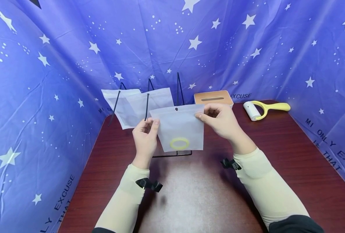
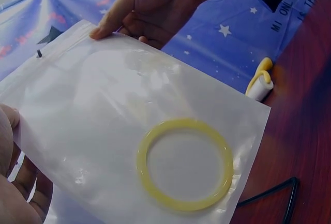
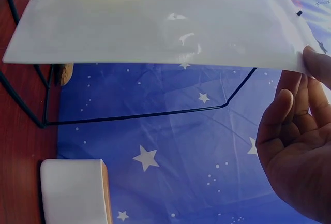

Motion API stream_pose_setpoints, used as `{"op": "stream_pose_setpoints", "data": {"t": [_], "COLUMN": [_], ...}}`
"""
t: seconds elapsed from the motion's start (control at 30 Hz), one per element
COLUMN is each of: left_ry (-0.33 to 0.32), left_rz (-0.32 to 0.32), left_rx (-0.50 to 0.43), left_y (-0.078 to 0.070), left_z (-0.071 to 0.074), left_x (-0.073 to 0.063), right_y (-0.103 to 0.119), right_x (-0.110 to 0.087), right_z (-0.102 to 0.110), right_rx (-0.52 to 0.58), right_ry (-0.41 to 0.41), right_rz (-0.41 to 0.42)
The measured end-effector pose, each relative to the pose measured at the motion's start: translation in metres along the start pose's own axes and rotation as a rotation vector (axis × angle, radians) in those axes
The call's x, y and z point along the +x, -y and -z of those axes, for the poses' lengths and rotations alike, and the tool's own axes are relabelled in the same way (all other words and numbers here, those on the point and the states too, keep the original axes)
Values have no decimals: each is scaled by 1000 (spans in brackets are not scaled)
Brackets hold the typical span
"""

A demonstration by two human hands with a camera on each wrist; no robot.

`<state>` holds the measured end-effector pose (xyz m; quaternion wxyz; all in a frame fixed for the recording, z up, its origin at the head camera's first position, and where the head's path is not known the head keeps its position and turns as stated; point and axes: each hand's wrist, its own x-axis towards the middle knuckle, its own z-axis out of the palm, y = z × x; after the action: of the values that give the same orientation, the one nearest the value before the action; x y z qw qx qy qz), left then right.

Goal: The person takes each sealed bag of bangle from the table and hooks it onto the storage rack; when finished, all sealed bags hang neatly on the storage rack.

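Observation:
Both hands hold a translucent white zip bag (image 1: 181,129) upright by its upper sides. My left hand (image 1: 144,142) pinches its left edge; my right hand (image 1: 223,121) pinches the upper right corner between thumb and fingers. A yellow ring (image 2: 185,164) shows through the bag near the bottom. The black tip of a prong of the wire rack (image 1: 177,87) pokes out of the hole at the bag's top middle. Two similar bags hang on the rack's other prongs to the left, a left one (image 1: 124,111) and a middle one (image 1: 162,100), overlapping each other.
Behind the right hand stands a white tissue box (image 1: 214,97) with a slotted wooden lid. A white roller with a yellow handle (image 1: 266,108) lies at the back right of the dark red table (image 1: 277,155). Blue starry curtains (image 1: 160,38) enclose the back and sides.

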<state>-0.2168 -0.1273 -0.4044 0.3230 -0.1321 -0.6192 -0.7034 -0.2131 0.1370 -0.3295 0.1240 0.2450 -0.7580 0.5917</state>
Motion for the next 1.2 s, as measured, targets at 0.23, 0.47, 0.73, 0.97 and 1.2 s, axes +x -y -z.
{"op": "stream_pose_setpoints", "data": {"t": [0.23,0.47,0.73,0.97,1.2], "left_ry": [-8,-38,-101,-148,-162], "left_rz": [43,82,67,73,26], "left_rx": [-22,-32,-57,-119,-28], "left_y": [7,14,15,7,13], "left_z": [-4,-12,-26,-36,-38], "left_x": [7,13,20,21,28], "right_y": [-37,-44,-22,-22,-27], "right_x": [11,19,24,28,36], "right_z": [2,3,-2,-5,-6], "right_rx": [-3,-16,26,39,28], "right_ry": [-20,-42,-63,-111,-146], "right_rz": [-7,-35,-27,-10,-20]}}
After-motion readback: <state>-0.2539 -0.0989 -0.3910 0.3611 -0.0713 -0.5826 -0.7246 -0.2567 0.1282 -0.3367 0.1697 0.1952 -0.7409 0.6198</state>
